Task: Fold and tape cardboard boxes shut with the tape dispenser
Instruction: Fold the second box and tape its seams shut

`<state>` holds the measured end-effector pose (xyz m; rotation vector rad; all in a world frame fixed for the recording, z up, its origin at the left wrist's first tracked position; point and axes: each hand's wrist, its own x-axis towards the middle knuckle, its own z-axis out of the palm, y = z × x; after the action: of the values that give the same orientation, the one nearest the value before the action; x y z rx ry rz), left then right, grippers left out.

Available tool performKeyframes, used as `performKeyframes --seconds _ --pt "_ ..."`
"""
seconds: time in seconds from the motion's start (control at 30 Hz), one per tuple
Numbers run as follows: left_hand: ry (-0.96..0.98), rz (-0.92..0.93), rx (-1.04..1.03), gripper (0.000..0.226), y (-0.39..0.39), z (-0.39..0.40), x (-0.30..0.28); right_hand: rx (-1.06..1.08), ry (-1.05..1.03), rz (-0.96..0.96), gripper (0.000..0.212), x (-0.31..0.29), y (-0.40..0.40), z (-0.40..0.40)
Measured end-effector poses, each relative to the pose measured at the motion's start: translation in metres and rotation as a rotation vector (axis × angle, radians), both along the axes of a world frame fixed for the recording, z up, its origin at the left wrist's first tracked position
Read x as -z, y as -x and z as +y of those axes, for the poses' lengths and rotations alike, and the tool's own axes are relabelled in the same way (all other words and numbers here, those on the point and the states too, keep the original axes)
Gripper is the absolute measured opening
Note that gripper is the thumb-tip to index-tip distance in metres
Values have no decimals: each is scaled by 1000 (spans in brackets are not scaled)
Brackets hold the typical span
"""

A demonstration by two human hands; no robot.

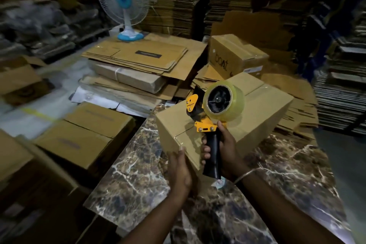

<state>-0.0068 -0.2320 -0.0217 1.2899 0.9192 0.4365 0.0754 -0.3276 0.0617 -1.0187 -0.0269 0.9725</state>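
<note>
A closed brown cardboard box [257,113] stands on the marble table [138,180], with clear tape along its top seam and down the near face. My right hand [223,150] grips the black handle of the yellow tape dispenser [213,113], which carries a roll of clear tape and is held upright just above the box's near top edge. My left hand [179,170] lies flat with straight fingers against the box's near side face, at its lower left corner.
A taped box printed "boat" [233,55] sits behind. Flattened cartons [138,59] are piled at the back left under a blue-and-white fan [123,4]. More closed boxes [87,134] stand left of the table. Stacked cardboard sheets fill the background and right side.
</note>
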Motion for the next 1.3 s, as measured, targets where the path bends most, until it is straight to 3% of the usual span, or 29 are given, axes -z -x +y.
performKeyframes --seconds 0.17,0.27,0.33,0.43,0.57,0.77,0.83,0.9,0.97,1.03,1.1,1.17,1.23,1.3 --pt "8 9 90 57 -15 -3 -37 -39 36 26 68 -7 -1 4" --pt "-87 68 176 38 -13 -3 -39 -40 83 22 68 -9 -2 4" --pt "-122 77 201 40 -8 1 -40 -54 103 -8 66 -11 -2 4" --pt "-205 144 271 61 -6 12 -36 -75 138 -67 63 -16 -4 4" --pt "-179 111 379 45 -10 32 -36 -122 166 -123 63 -23 -9 10" --pt "-74 38 533 59 -19 60 -31 -146 226 -135 66 -27 -16 21" --pt "-99 104 609 51 -19 70 -34 -139 248 -143 66 -26 -17 22" --pt "-261 211 587 29 -18 82 -42 -132 262 -167 67 -26 -18 24" --pt "-676 347 419 42 -16 95 -53 -120 255 -179 65 -28 -20 25" --pt "-804 251 265 41 -20 102 -69 -105 242 -169 63 -32 -21 27" --pt "-599 72 216 34 -35 112 -84 -89 242 -179 62 -36 -22 30" --pt "-185 -55 172 34 -58 121 -99 -81 258 -190 63 -40 -23 31" --pt "177 -44 189 42 -79 127 -110 -74 274 -203 63 -44 -23 33" --pt "420 29 279 48 -88 129 -119 -54 280 -220 63 -46 -24 34"
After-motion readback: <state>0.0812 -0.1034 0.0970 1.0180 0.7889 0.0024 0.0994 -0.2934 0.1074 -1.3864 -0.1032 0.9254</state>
